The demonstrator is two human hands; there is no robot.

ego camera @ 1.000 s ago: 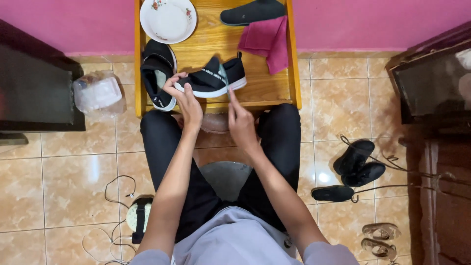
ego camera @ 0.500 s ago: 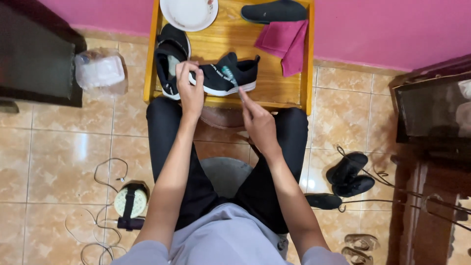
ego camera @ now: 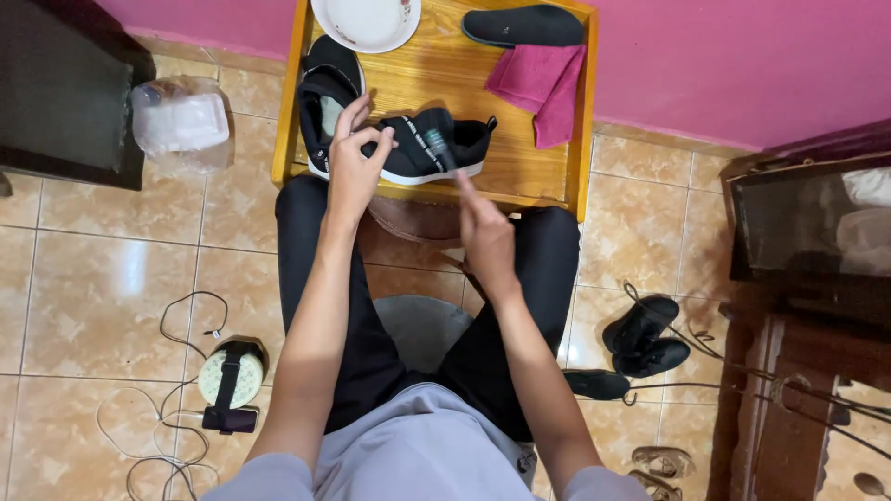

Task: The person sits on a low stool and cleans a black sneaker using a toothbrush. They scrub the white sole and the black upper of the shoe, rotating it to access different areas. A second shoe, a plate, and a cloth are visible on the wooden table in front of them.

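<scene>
Black shoe (ego camera: 429, 148) with white sole, lying sideways near the table's (ego camera: 436, 79) front edge, pinned at its heel end under the left hand's (ego camera: 353, 167) fingers (ego camera: 351, 116). Right hand (ego camera: 487, 237) closed around a brush (ego camera: 444, 153), bristles against the shoe's side. Beyond the fingers: second shoe (ego camera: 325, 97), white plate (ego camera: 367, 20), pink cloth (ego camera: 543, 88), black insole (ego camera: 524, 26).

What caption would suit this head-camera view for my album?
Left hand steadies a black sneaker on a wooden table while the right hand brushes it.
</scene>
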